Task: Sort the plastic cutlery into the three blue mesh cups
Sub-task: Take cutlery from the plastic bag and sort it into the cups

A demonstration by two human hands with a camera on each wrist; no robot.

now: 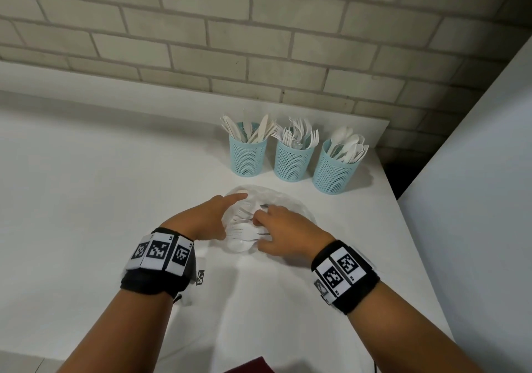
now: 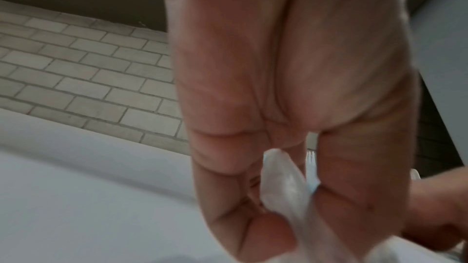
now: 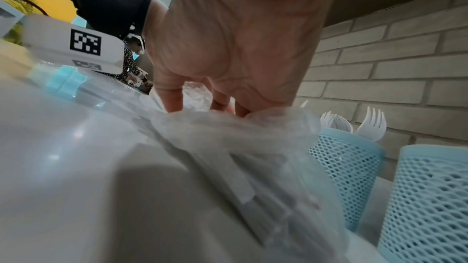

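Observation:
Three blue mesh cups stand in a row at the back of the white table: the left cup (image 1: 248, 153) holds knives, the middle cup (image 1: 293, 159) forks, the right cup (image 1: 334, 171) spoons. In front of them lies a clear plastic bag (image 1: 270, 199) with white cutlery (image 1: 244, 233) inside. My left hand (image 1: 227, 211) pinches the bag's film (image 2: 286, 185) between thumb and fingers, index finger stretched out. My right hand (image 1: 266, 222) curls its fingers into the bunched plastic (image 3: 248, 125) from the other side. The fork cup (image 3: 346, 177) and spoon cup (image 3: 430, 207) stand just beyond it.
A brick wall (image 1: 259, 41) runs behind the table. A white panel (image 1: 475, 199) closes off the right, with a dark gap at the table's right edge. A dark red object (image 1: 250, 367) lies at the near edge. A white box with a marker (image 3: 73, 45) sits on the left.

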